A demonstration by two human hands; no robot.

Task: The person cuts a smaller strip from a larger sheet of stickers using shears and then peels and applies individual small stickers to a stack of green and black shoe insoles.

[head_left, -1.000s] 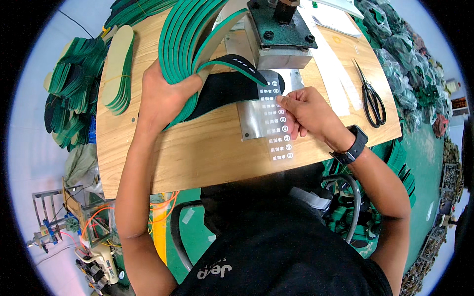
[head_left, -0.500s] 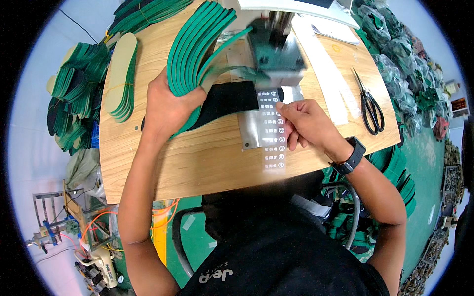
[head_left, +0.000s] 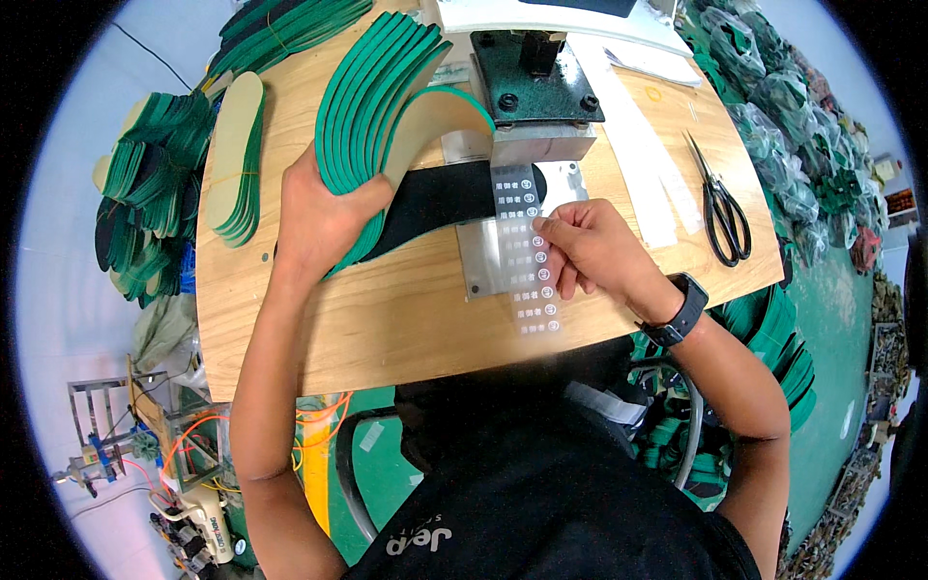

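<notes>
My left hand (head_left: 324,217) is closed around a fanned stack of green-edged insoles (head_left: 362,116). One beige-faced insole (head_left: 435,116) curves away from the stack toward the heat press (head_left: 532,82). Under the stack, a black insole (head_left: 449,193) lies across the bench, its far end on a metal plate (head_left: 483,256). A clear film strip (head_left: 527,275) with rows of white print lies over that end and hangs toward me. Its right edge is pinched between thumb and finger of my right hand (head_left: 599,246). The press's metal block stands just beyond the strip.
Black-handled scissors (head_left: 725,213) and white paper strips (head_left: 633,145) lie on the right of the wooden bench (head_left: 425,338). A banded insole bundle (head_left: 237,159) lies left, with more insole piles (head_left: 155,193) beyond the edge. Bagged green pieces (head_left: 788,164) line the floor at right.
The press block, blurred before, now shows sharply and higher in view. The beige-faced insole swings out wider from the stack. The film strip now slants; both hands keep their holds.
</notes>
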